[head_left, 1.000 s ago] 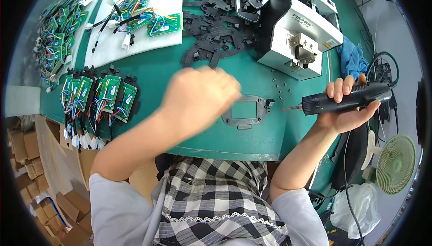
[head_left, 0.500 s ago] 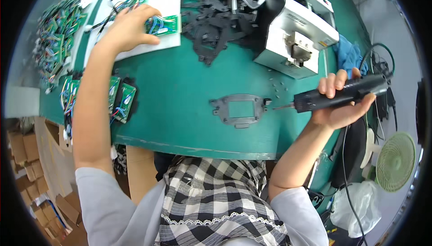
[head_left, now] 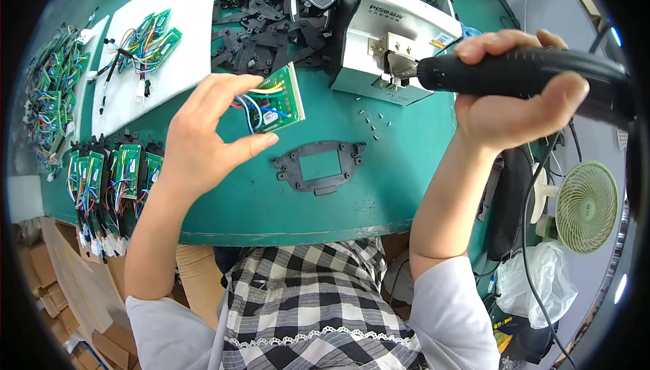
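Wired circuit boards, a green workbench and probably cartons mark an electronics workshop.

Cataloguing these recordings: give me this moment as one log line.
left hand: holds green rectangular circuit board | right hand: holds black cylindrical power screwdriver, at white boxy machine | green tabletop: black plastic frame

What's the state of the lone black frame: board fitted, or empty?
Empty: the black frame lies flat, green tabletop showing through its opening; a circuit board is in the left hand, apart from it.
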